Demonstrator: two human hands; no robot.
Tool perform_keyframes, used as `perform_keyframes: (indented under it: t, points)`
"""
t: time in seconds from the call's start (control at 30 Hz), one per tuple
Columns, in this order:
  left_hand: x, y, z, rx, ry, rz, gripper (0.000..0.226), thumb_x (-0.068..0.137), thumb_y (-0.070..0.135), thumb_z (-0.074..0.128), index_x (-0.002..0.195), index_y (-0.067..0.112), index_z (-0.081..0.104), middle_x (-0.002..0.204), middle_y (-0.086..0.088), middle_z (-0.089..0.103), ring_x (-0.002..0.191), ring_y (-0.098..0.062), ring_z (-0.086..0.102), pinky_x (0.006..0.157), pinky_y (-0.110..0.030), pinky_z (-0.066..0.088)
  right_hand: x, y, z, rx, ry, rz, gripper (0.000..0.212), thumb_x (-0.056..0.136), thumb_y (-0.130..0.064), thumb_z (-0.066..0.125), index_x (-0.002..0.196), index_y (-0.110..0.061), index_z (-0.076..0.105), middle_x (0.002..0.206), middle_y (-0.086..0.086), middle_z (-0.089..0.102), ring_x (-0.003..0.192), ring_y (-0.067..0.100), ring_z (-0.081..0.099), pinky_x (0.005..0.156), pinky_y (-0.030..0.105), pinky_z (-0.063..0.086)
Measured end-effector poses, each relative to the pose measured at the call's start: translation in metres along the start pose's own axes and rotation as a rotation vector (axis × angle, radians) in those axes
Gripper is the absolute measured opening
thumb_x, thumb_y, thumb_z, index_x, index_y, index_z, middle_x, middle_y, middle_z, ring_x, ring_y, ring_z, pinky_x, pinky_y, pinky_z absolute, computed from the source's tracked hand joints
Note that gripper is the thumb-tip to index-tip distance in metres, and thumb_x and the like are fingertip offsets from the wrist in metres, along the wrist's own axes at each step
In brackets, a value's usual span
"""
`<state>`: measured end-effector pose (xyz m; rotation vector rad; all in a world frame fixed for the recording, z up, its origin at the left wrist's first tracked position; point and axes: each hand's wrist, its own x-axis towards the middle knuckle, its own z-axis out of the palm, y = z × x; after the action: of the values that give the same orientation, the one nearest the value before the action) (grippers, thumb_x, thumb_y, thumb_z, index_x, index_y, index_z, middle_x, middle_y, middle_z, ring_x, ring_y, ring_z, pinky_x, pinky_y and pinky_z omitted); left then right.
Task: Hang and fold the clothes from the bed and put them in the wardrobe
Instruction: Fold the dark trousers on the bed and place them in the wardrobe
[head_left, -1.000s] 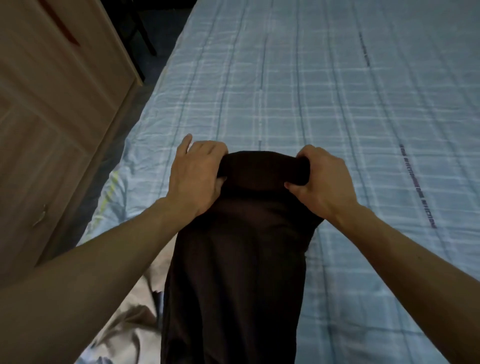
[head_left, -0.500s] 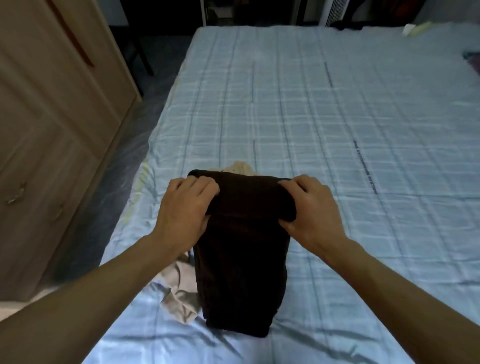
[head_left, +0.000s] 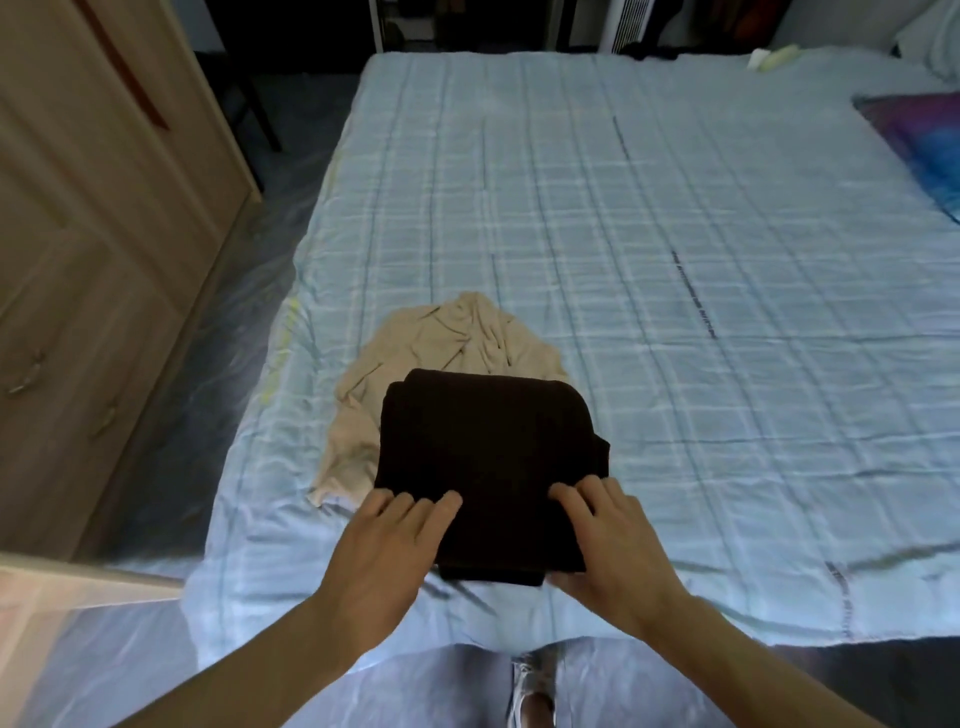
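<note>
Both arms were stretched forward over the near edge of the bed (head_left: 675, 270). The left hand (head_left: 387, 561) was laid palm down, its fingers (head_left: 447, 503) straight and slightly apart, pressed on the near left corner of the dark brown garment (head_left: 488, 447); its thumb could not be seen. The right hand (head_left: 610, 556) was clamped on the near right corner, fingers bent on top and the thumb side tucked under the edge. The garment was folded into a thick, roughly square bundle, spread flat on the bed beyond the fingers. A crumpled beige garment (head_left: 457, 332) was partly covered by it, spilling out beyond and to the left of the fingers. A wooden wardrobe (head_left: 93, 234) was seen far to the left, and a multicoloured cloth (head_left: 924, 140) far beyond to the right.
</note>
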<state>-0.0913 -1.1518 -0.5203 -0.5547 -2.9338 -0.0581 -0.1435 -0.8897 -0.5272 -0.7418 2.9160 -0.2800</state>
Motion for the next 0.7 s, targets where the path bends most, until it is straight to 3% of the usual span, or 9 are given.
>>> perform_keyframes:
  t: [0.1,0.17,0.23,0.3,0.4,0.47,0.5,0.6,0.7]
  points:
    - [-0.003,0.004,0.007,0.072,-0.046,-0.066,0.1,0.044,-0.009,0.072,0.14,0.006,0.049,0.069,-0.001,0.057,0.061,-0.024,0.054,0.067,-0.036,0.051,0.001,-0.007,-0.002,0.056,0.068,0.032,0.064,0.076,-0.075,0.053,0.116,-0.026,0.056,0.104,-0.008,0.053,0.094,0.016,0.049,0.082,0.03,0.043]
    - [0.0,0.005,0.008,0.111,-0.058,-0.066,0.098,0.043,-0.008,0.074,0.138,0.006,0.054,0.068,-0.002,0.056,0.06,-0.025,0.054,0.065,-0.037,0.051,0.014,-0.014,-0.012,0.042,0.279,0.026,0.045,0.087,-0.061,0.05,0.105,-0.022,0.063,0.099,-0.004,0.055,0.092,0.018,0.051,0.081,0.031,0.038]
    - [0.001,0.009,0.007,0.131,-0.063,-0.045,0.092,0.044,-0.007,0.072,0.134,0.005,0.058,0.067,-0.003,0.058,0.058,-0.024,0.054,0.064,-0.037,0.051,0.033,-0.022,-0.02,0.039,0.372,0.031,0.043,0.088,-0.051,0.05,0.116,-0.02,0.061,0.112,0.001,0.054,0.107,0.021,0.05,0.091,0.033,0.038]
    - [0.001,0.014,0.006,0.145,-0.072,-0.025,0.085,0.046,-0.007,0.064,0.131,0.004,0.062,0.066,-0.003,0.058,0.056,-0.023,0.054,0.062,-0.036,0.052,0.055,-0.029,-0.02,0.067,0.309,0.042,0.057,0.092,-0.054,0.044,0.137,-0.02,0.049,0.138,0.007,0.046,0.131,0.025,0.041,0.108,0.041,0.036]
    - [-0.007,0.012,0.015,0.124,-0.111,-0.024,0.086,0.046,-0.001,0.056,0.132,0.004,0.06,0.065,-0.001,0.057,0.057,-0.022,0.053,0.064,-0.036,0.051,0.073,-0.035,0.003,0.006,0.13,0.012,0.072,0.096,-0.064,0.024,0.156,-0.025,0.018,0.163,0.01,0.013,0.151,0.028,0.005,0.122,0.049,0.012]
    - [-0.015,0.009,0.019,0.045,-0.152,-0.014,0.079,0.061,0.022,0.076,0.136,0.009,0.055,0.067,0.003,0.059,0.061,-0.02,0.054,0.067,-0.034,0.05,0.072,-0.036,0.024,-0.058,0.074,-0.005,0.075,0.097,-0.066,0.017,0.157,-0.024,0.002,0.165,0.01,-0.001,0.151,0.026,-0.009,0.122,0.05,0.004]
    - [-0.015,0.006,0.017,-0.02,-0.126,-0.016,0.068,0.075,0.044,0.073,0.134,0.013,0.057,0.071,0.005,0.061,0.064,-0.018,0.055,0.067,-0.033,0.05,0.071,-0.036,0.031,-0.075,0.067,0.001,0.076,0.097,-0.066,0.015,0.157,-0.023,-0.001,0.165,0.01,-0.004,0.151,0.026,-0.012,0.122,0.05,0.003]
    - [0.007,-0.005,0.006,-0.182,0.069,-0.07,0.046,0.089,0.055,0.058,0.118,0.02,0.068,0.094,0.005,0.066,0.087,-0.018,0.059,0.076,-0.034,0.05,0.07,-0.033,0.044,-0.103,0.066,0.028,0.075,0.098,-0.065,0.011,0.157,-0.021,-0.002,0.164,0.012,-0.006,0.151,0.027,-0.012,0.121,0.051,0.006]
    - [0.043,-0.022,0.013,-0.121,0.008,-0.171,0.068,0.08,0.051,0.066,0.14,0.021,0.052,0.144,-0.003,0.051,0.134,-0.026,0.045,0.103,-0.047,0.044,0.073,-0.03,0.052,-0.101,0.052,0.039,0.076,0.098,-0.065,0.012,0.157,-0.019,0.001,0.164,0.013,-0.004,0.151,0.028,-0.009,0.121,0.051,0.007]
